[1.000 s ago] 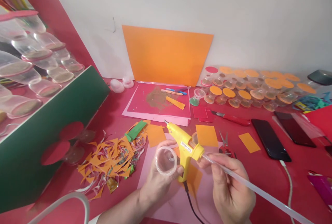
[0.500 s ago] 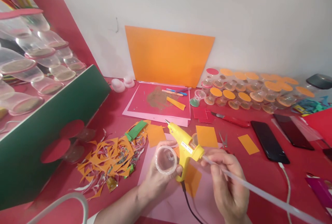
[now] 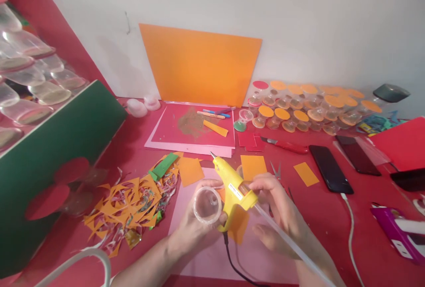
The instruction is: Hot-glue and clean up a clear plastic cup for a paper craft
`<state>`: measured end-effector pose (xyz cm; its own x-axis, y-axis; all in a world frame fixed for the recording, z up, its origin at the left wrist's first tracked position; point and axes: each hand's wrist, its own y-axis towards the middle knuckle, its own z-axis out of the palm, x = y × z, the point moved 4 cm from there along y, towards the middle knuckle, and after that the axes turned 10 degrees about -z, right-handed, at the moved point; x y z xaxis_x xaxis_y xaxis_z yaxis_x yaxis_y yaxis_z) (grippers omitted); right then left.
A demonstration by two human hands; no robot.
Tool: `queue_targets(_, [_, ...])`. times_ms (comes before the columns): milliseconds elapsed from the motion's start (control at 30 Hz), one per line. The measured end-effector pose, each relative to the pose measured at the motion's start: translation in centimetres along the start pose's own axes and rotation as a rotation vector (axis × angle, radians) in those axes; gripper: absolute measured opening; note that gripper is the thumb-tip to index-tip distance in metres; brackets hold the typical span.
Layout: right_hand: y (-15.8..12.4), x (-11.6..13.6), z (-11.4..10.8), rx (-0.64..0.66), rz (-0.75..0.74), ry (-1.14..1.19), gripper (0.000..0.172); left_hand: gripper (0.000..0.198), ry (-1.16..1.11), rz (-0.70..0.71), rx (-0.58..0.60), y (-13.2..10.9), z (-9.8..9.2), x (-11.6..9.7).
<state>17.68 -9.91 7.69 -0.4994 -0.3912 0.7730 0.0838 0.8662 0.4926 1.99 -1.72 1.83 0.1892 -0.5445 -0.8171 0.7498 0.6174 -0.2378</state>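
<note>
My left hand (image 3: 192, 225) is closed around a clear plastic cup (image 3: 207, 206), its mouth tilted toward me. The same hand's fingers also grip the handle of a yellow hot glue gun (image 3: 229, 180), whose metal nozzle points up and left. A long translucent glue stick (image 3: 282, 236) runs out of the gun's back toward the lower right. My right hand (image 3: 282, 216) is open beside the gun's rear, fingertips at its body and thumb apart below the stick. A pink sheet (image 3: 199, 256) lies under both hands, with an orange piece of card (image 3: 238, 225) on it.
Orange paper scraps (image 3: 133, 205) lie left, beside a green board (image 3: 59, 163). Hourglass-shaped cup pieces with orange discs (image 3: 282, 114) stand at the back right. A red knife (image 3: 288, 146), scissors (image 3: 276, 171) and a phone (image 3: 330, 169) lie right. An orange sheet (image 3: 202, 65) leans against the wall.
My right hand has let go of the glue stick and moved up to the rear of the glue gun, fingers spread. The left hand keeps its hold. The view has swung slightly right.
</note>
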Motion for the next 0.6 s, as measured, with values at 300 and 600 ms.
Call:
queue_targets(300, [0.5, -0.3, 0.6, 0.017, 0.009, -0.083, 0.029, 0.045, -0.042, -0.013, -0.006, 0.1, 0.7, -0.3])
queue_targets(600, [1.1, -0.2, 0.9, -0.016, -0.009, -0.084, 0.019, 0.042, -0.084, -0.005, -0.002, -0.2, 0.7, -0.3])
